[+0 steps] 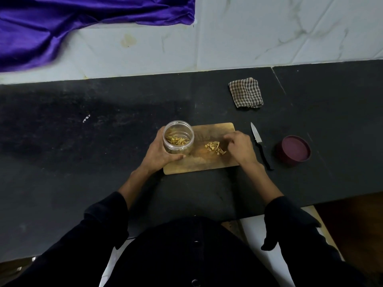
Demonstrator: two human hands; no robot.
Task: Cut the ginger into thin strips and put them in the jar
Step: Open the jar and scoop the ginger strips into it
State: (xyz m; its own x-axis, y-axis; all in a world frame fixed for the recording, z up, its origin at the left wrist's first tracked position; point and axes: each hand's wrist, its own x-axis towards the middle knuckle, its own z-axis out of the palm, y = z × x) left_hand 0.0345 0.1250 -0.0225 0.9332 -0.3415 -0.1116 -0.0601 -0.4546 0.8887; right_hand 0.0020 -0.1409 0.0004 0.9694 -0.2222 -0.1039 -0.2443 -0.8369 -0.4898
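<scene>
A clear plastic jar (178,137) stands open at the left end of a wooden cutting board (199,164), with ginger strips lying inside it. My left hand (159,155) grips the jar from the left and front. A small pile of cut ginger strips (214,147) lies on the middle of the board. My right hand (240,146) rests on the board just right of the pile, fingers curled toward it and touching its edge. A small knife (259,145) with a black handle lies on the counter right of the board.
A maroon jar lid (293,151) lies right of the knife. A folded checked cloth (246,93) sits behind, near the wall. The black counter (83,152) stretches left. Purple fabric (72,23) hangs at the upper left over the white tiles.
</scene>
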